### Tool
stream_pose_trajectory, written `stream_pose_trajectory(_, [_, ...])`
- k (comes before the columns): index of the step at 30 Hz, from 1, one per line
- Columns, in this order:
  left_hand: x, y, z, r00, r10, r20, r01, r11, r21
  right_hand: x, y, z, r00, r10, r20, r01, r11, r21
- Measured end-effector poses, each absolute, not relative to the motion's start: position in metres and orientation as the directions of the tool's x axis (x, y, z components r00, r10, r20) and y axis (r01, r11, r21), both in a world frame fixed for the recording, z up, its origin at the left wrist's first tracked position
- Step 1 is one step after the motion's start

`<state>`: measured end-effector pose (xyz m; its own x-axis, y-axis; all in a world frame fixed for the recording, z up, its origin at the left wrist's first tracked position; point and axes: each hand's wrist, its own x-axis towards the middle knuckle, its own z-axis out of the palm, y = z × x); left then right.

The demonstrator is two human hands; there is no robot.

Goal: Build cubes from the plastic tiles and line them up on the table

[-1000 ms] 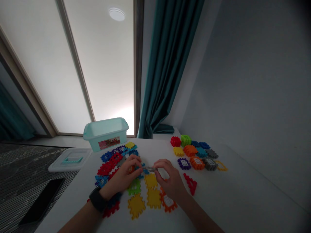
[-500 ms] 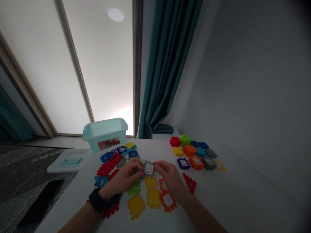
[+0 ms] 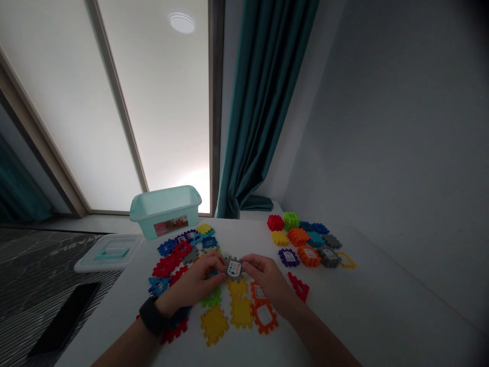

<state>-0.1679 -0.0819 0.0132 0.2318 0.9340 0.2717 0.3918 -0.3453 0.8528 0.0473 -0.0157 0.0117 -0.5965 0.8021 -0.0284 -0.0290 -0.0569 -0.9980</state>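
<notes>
Fingers of your left hand (image 3: 196,282) and right hand (image 3: 270,281) clamp opposite edges of the grey tile (image 3: 234,268), apparently keeping its print visible. It is central, at the yellow tiles' (image 3: 241,312) far end.

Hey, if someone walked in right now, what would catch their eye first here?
Probably the tall teal curtain beside the bright glass panels. Then the colorful notched pieces on the white table, with the left hand and right hand holding a gray one between them. The mint tub sits at the table's far left.
</notes>
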Motion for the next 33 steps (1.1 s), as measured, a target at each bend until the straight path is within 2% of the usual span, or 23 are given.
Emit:
stream_pose_trajectory(2, [-0.167, -0.082, 0.013, 0.213, 0.935, 0.285, 0.450, -0.352, 0.820, 0.048, -0.015, 0.009, -0.540, 0.836, 0.096, 0.093, 0.172, -0.981])
stream_pose_trajectory(4, [-0.167, -0.082, 0.013, 0.202, 0.933, 0.298, 0.508, -0.360, 0.783, 0.047, -0.016, 0.005, -0.474, 0.828, 0.300, 0.209, 0.437, -0.875])
stream_pose_trajectory(7, [-0.168, -0.081, 0.013, 0.202, 0.930, 0.308, 0.555, -0.367, 0.747, 0.046, -0.019, -0.001, -0.464, 0.646, 0.607, 0.251, 0.752, -0.609])
stream_pose_trajectory(10, [-0.170, -0.081, 0.013, 0.204, 0.930, 0.306, 0.560, -0.367, 0.742, 0.045, -0.021, -0.002, -0.503, 0.431, 0.749, 0.216, 0.902, -0.374])
stream_pose_trajectory(13, [-0.172, -0.081, 0.013, 0.215, 0.929, 0.300, 0.560, -0.369, 0.741, 0.047, -0.022, -0.001, -0.537, 0.341, 0.772, 0.221, 0.940, -0.261])
stream_pose_trajectory(17, [-0.174, -0.082, 0.011, 0.218, 0.924, 0.314, 0.586, -0.381, 0.715, 0.050, -0.019, -0.003, -0.557, 0.311, 0.771, 0.258, 0.946, -0.195])
stream_pose_trajectory(21, [-0.178, -0.081, 0.006, 0.165, 0.889, 0.427, 0.691, -0.413, 0.593, 0.050, -0.017, -0.009, -0.561, 0.397, 0.726, 0.333, 0.912, -0.241])
stream_pose_trajectory(26, [-0.184, -0.079, -0.002, 0.181, 0.821, 0.541, 0.807, -0.438, 0.396, 0.048, -0.019, -0.013, -0.570, 0.448, 0.689, 0.334, 0.892, -0.304])
stream_pose_trajectory(33, [-0.184, -0.079, -0.007, 0.199, 0.798, 0.569, 0.839, -0.439, 0.322, 0.046, -0.021, -0.013, -0.531, 0.430, 0.730, 0.329, 0.899, -0.290])
